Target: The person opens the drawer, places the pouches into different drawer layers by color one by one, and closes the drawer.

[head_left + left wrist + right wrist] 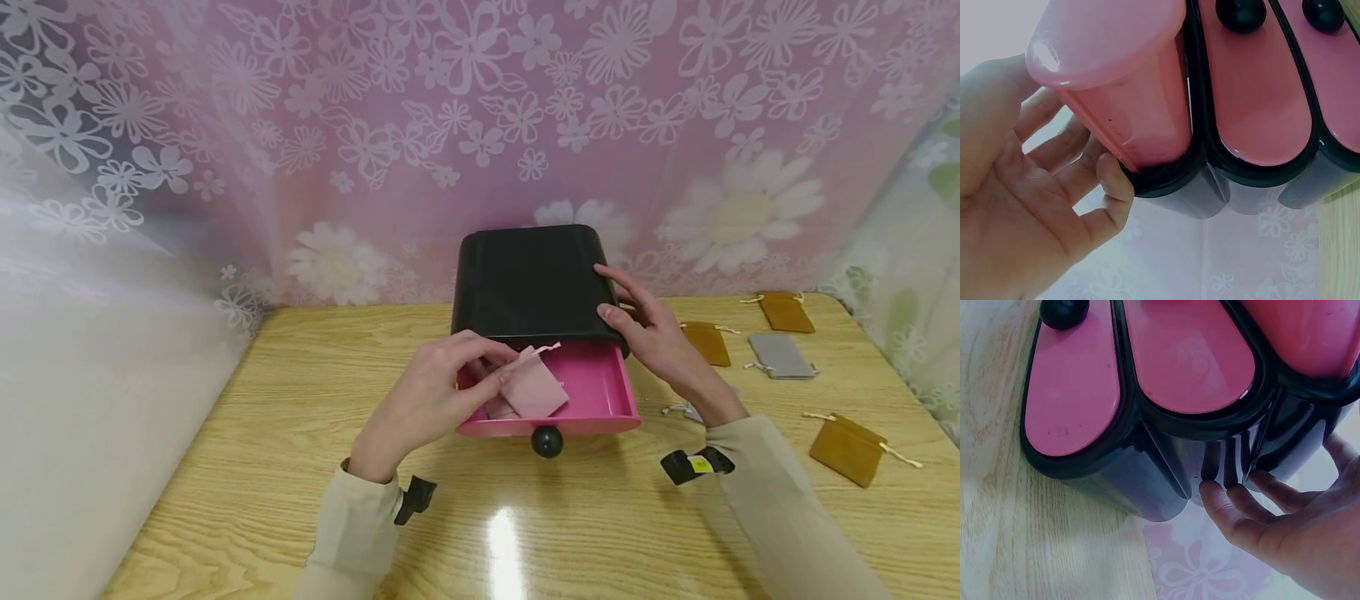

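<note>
A black drawer cabinet (534,279) stands near the back of the table, its pink top drawer (600,379) pulled out. Inside the drawer, at its left, lies a light pink drawstring pouch (536,387) with a pale cord. The left hand (427,392) reaches over the drawer and pinches the pouch's edge between thumb and fingers. Against the cabinet's right side rests the right hand (660,337), thumb on the top edge; its fingertips touch the black side in the right wrist view. Two lower pink drawers, the middle one (1263,94) among them, are closed.
Brown drawstring pouches, one of them (847,450) nearest the front, lie on the right of the wooden table (247,467). A grey pouch (782,356) lies among them. Another grey one is partly hidden by the right wrist. A floral curtain (420,150) hangs behind.
</note>
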{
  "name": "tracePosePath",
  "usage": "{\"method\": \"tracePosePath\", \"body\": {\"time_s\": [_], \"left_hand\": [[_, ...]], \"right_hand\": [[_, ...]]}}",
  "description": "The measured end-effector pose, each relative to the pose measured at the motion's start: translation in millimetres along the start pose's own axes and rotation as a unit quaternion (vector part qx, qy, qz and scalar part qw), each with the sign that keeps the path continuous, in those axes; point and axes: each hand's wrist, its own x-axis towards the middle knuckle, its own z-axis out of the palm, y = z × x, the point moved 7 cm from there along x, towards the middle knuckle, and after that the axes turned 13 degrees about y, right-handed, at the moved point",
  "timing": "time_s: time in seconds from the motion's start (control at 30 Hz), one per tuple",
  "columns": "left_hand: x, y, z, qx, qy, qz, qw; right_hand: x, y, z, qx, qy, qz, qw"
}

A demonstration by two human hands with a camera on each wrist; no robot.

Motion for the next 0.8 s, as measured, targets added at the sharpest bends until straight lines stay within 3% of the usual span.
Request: {"method": "tracePosePath", "body": {"time_s": [0.8], "left_hand": [[-2.6,-1.3,-2.6,0.042,-0.001,0.008,0.9991]], "right_hand": [[-0.2,0.7,-0.2,-0.004,0.0,0.001,1.0]]}}
